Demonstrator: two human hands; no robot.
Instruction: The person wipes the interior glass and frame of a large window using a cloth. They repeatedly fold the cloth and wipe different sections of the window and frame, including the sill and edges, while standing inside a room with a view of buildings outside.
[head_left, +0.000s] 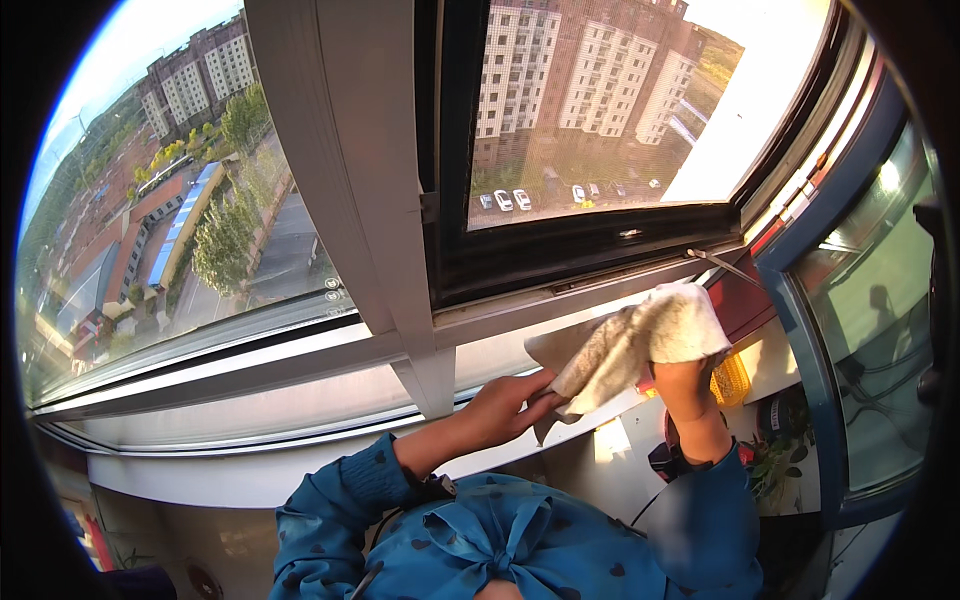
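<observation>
A crumpled off-white cloth (630, 345) with greyish stains is spread between my hands, in front of a window. My left hand (517, 405) pinches its lower left edge between thumb and fingers. Higher up on the right, my right hand (682, 379) is at the cloth's underside, its fingers partly hidden by the fabric and closed on it. Just beyond the cloth lies the light window sill frame (480, 322), below a dark-framed insect screen (585, 112).
An open blue-framed window sash (814, 360) stands at the right, with a metal stay arm (724, 266) near the corner. A yellow plastic basket (731, 379) is beside my right hand. Potted plants (780, 457) stand below right. A pale mullion (375, 187) rises left of the screen.
</observation>
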